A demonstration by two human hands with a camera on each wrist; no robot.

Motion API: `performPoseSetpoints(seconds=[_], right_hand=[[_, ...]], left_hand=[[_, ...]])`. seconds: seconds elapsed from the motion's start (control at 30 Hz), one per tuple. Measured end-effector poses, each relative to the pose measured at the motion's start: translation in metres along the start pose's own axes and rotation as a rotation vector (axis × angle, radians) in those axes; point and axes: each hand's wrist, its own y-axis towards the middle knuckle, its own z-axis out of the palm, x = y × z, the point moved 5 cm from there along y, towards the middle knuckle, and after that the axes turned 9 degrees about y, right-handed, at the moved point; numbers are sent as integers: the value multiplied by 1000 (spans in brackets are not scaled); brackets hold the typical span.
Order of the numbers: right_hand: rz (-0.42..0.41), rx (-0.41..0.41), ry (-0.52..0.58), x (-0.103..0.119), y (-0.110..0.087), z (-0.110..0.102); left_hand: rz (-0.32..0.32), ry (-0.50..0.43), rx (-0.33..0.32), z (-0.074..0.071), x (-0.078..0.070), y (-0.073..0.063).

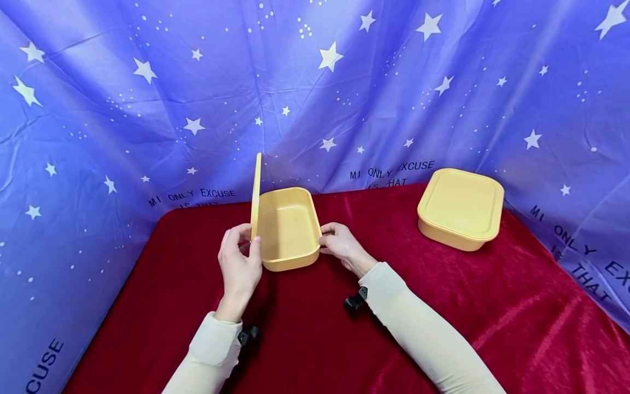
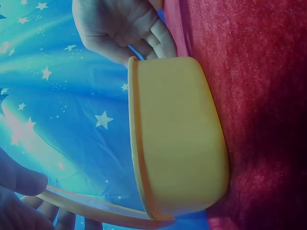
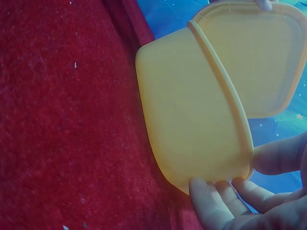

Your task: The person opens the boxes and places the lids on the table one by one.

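A yellow rectangular food container (image 1: 291,264) sits uncovered on the red cloth, its inside bare. Along its left side my left hand (image 1: 239,261) holds the matching yellow lid (image 1: 256,186) on edge, thumb on one face and fingers on the other. The lid stands nearly upright, and its lower edge comes right to the container's rim. On the opposite side my right hand (image 1: 345,247) grips the container wall, with the thumb (image 3: 279,155) at the rim and the other fingers against the outside. The right wrist view shows the lid's broad face (image 3: 259,62) behind the container.
A second yellow container (image 1: 460,210) with its lid on stands at the right of the table. Red velvet cloth (image 1: 305,339) covers the tabletop. A blue star-patterned curtain (image 1: 295,82) hangs close behind the table and along its sides.
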Motion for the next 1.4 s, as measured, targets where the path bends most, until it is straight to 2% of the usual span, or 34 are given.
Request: performPoseSetpoints(seconds=[0.17,0.3,0.4,0.53,0.63,0.73,1.0,1.17,1.4], right_hand=[[7,4,3,1,-1,0],[19,9,-9,11,-12,4],[16,10,-12,10,-11,4],[2,6,-4,1,1,-1],[-3,0,-2,0,1,-2],[-5,-4,-5,0,0,-1],[-1,-5,-7,-1,2,-1],[1,0,-8,-1,2,-1],[5,-5,-8,-2,2,-2]], left_hand=[[-23,-3,-11,-2,2,1],[-41,-15,-30,-3,3,2],[-53,-36,-44,-7,-8,4],[-71,-53,-46,-16,-28,4],[-96,-52,-40,-19,-31,4],[-119,-52,-47,-18,-27,4],[-155,-60,-86,-9,11,5],[-209,-93,-100,-11,19,5],[-279,-128,-126,-13,21,5]])
